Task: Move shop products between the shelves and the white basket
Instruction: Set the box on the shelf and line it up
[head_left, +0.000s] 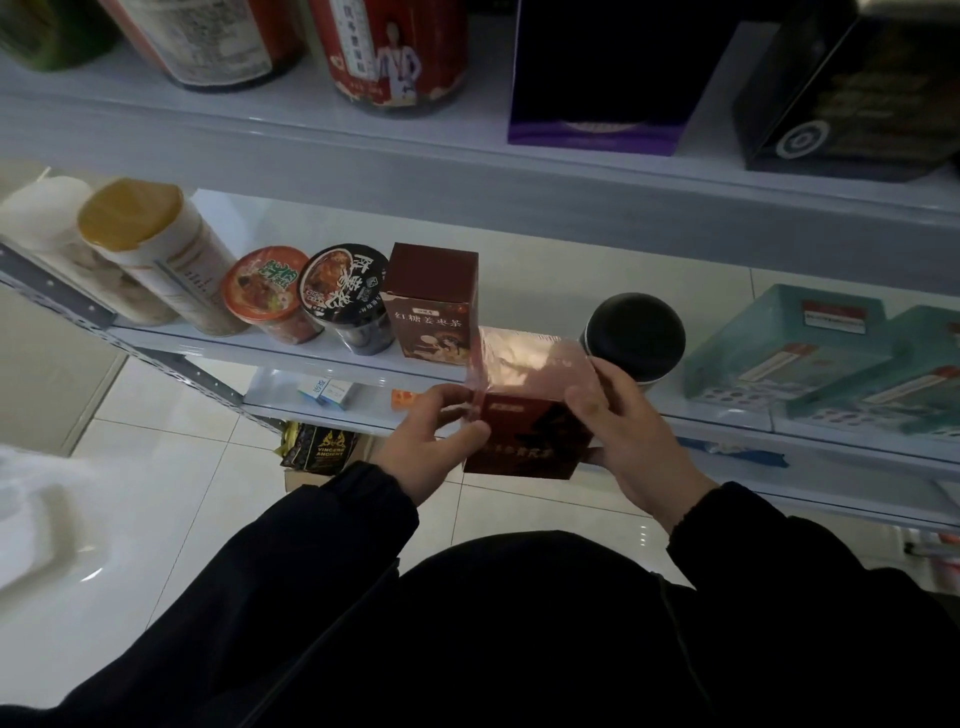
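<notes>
A dark red shrink-wrapped box is held in both hands just in front of the middle shelf. My left hand pinches its left edge, and my right hand grips its right side. Behind it on the shelf stands a similar dark red tea box, with a gap between that box and a black round-lidded container. A pale blurred shape at the left edge could be the white basket; I cannot tell for sure.
On the shelf's left stand two tall canisters and two instant noodle cups. Teal boxes fill its right end. The upper shelf holds red cans and dark boxes. A lower shelf and floor box hold small packets.
</notes>
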